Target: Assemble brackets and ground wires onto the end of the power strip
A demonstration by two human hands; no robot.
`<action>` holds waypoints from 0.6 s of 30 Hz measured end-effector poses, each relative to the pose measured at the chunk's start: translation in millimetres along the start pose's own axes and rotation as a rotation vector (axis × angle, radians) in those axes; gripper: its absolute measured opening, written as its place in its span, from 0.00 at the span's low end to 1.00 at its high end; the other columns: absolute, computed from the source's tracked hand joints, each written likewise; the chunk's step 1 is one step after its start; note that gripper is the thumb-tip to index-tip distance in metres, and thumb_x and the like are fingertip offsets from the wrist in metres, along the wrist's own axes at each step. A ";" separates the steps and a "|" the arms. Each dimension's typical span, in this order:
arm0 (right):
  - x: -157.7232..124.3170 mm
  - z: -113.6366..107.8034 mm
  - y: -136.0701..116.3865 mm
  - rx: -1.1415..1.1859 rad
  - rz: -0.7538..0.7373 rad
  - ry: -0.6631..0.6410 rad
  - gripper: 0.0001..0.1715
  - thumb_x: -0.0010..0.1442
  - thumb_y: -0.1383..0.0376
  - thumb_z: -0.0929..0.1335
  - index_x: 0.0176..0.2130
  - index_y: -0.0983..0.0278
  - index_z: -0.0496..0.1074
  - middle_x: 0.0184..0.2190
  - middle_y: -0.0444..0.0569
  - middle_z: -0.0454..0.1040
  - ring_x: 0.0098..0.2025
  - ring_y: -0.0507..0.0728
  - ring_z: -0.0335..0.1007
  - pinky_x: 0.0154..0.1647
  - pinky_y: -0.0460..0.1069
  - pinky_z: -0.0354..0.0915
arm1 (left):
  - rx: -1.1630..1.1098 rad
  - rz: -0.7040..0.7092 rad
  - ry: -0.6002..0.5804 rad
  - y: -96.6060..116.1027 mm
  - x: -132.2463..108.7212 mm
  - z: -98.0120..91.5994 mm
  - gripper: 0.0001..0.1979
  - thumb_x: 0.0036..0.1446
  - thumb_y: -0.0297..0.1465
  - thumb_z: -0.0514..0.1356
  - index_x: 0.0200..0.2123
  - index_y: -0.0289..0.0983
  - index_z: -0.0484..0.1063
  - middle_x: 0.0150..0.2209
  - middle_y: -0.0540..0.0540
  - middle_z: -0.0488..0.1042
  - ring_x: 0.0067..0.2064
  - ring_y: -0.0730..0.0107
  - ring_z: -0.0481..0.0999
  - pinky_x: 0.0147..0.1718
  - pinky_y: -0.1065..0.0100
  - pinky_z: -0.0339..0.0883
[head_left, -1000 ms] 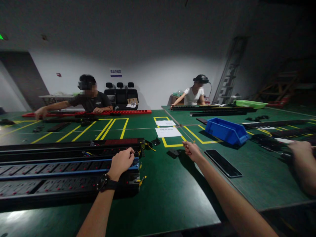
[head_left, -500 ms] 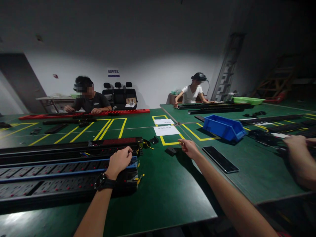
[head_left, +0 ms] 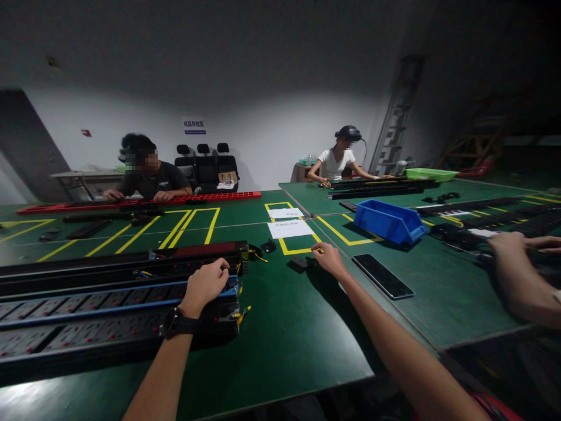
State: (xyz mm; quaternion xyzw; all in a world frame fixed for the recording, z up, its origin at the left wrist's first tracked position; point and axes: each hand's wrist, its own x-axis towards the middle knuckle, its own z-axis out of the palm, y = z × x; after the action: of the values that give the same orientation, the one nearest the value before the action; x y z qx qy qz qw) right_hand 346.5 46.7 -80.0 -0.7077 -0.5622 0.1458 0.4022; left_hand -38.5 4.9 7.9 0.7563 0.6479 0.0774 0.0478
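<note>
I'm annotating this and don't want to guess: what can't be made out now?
In the head view:
Left hand: undersides of its fingers, hidden by the hand's back.
Right hand: anything between its fingertips, too small to tell.
Blue-edged strip: far left end, cut off by the left edge.
Nearer white sheet: print, too small and blurred.

**Only one sign I can actually read**

The wall sign (head_left: pixel 193 123) says 成品存放区, and the blue strip (head_left: pixel 195 132) under it is too tiny to make out. The white sheets (head_left: pixel 291 230) on the bench (head_left: pixel 272 327) have print too, just too blurry. Dark shirt's logo (head_left: pixel 163 184)? A smudge.
</note>
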 end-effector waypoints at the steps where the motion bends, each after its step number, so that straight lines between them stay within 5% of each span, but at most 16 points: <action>1: -1.0 -1.1 0.2 -0.121 -0.041 -0.026 0.09 0.56 0.68 0.68 0.36 0.64 0.78 0.37 0.55 0.79 0.40 0.61 0.72 0.36 0.50 0.62 | 0.001 0.002 0.002 -0.3 0.3 0.3 0.16 0.64 0.38 0.50 0.49 0.47 0.73 0.44 0.44 0.81 0.45 0.55 0.80 0.41 0.63 0.68; 6: -5.3 -9.0 -2.3 -0.385 -0.154 -0.205 0.19 0.57 0.72 0.66 0.47 0.62 0.78 0.44 0.55 0.79 0.44 0.61 0.73 0.41 0.49 0.62 | -0.001 0.012 -0.002 -2.5 2.9 1.6 0.15 0.64 0.38 0.50 0.49 0.46 0.73 0.42 0.46 0.82 0.45 0.56 0.80 0.39 0.64 0.68; 12: -6.5 -20.8 -13.4 -0.379 -0.259 -0.109 0.23 0.59 0.72 0.65 0.52 0.60 0.76 0.46 0.53 0.77 0.46 0.59 0.72 0.45 0.48 0.64 | -0.005 0.011 0.001 -2.6 2.6 1.4 0.16 0.63 0.38 0.49 0.48 0.46 0.73 0.41 0.45 0.81 0.44 0.54 0.80 0.39 0.62 0.67; 18: -14.0 -19.0 -31.7 -0.288 -0.436 -0.182 0.22 0.57 0.75 0.64 0.47 0.61 0.79 0.46 0.52 0.77 0.49 0.58 0.72 0.50 0.49 0.64 | -0.012 0.007 -0.001 -1.4 0.7 -0.1 0.16 0.63 0.38 0.49 0.47 0.47 0.73 0.41 0.46 0.81 0.44 0.54 0.79 0.38 0.63 0.67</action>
State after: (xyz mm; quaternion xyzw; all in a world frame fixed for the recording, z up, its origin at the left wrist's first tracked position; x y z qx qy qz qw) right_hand 333.0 27.6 -48.1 -0.6040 -0.7499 0.0375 0.2672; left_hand -39.8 5.8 7.8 0.7584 0.6446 0.0811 0.0522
